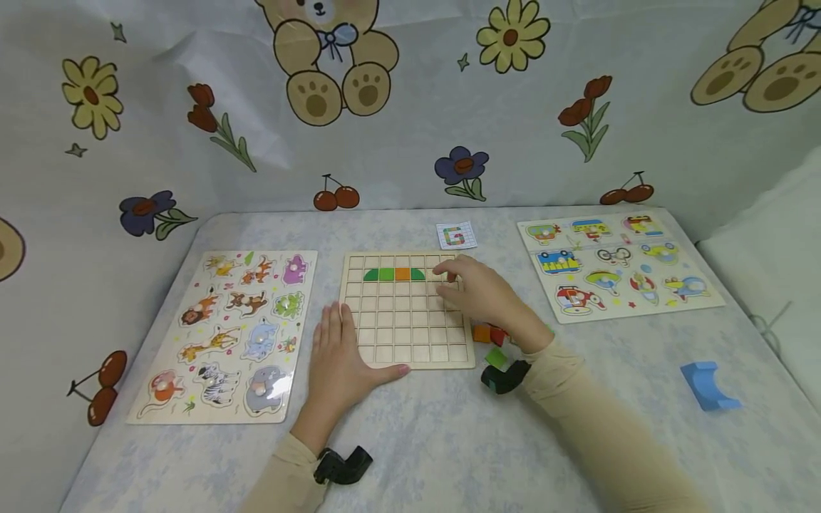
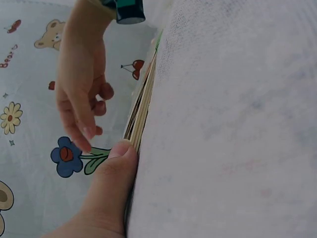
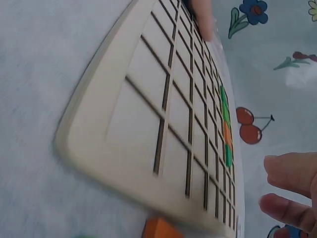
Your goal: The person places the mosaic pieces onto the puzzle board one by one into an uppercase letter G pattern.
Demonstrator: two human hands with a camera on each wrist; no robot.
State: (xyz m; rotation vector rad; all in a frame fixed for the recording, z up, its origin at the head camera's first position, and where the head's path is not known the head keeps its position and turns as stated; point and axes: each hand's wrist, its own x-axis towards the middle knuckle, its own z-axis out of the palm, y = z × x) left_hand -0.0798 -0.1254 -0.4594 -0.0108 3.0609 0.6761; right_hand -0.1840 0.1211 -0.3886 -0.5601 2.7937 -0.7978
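Observation:
A wooden grid board [image 1: 413, 335] lies in the middle of the table. Near its far edge sits a row of pieces: a green curved piece [image 1: 371, 275], a green square [image 1: 386, 274], an orange square [image 1: 402, 274] and another green curved piece [image 1: 417, 274]. My left hand [image 1: 336, 356] rests along the board's left side, fingers straight, its thumb [image 2: 116, 163] against the near edge. Over the board's far right part hovers my right hand [image 1: 481, 296], fingers loosely bent and apart. In the right wrist view nothing shows between its thumb and fingers [image 3: 285, 208].
Loose blocks, including an orange block [image 1: 482, 333] and a green block [image 1: 496, 358], lie right of the board. Behind it is a pattern card [image 1: 457, 235]. An animal puzzle [image 1: 214, 342] stands left, a vehicle puzzle [image 1: 618, 263] right, and a blue curved block [image 1: 708, 386] near the right edge.

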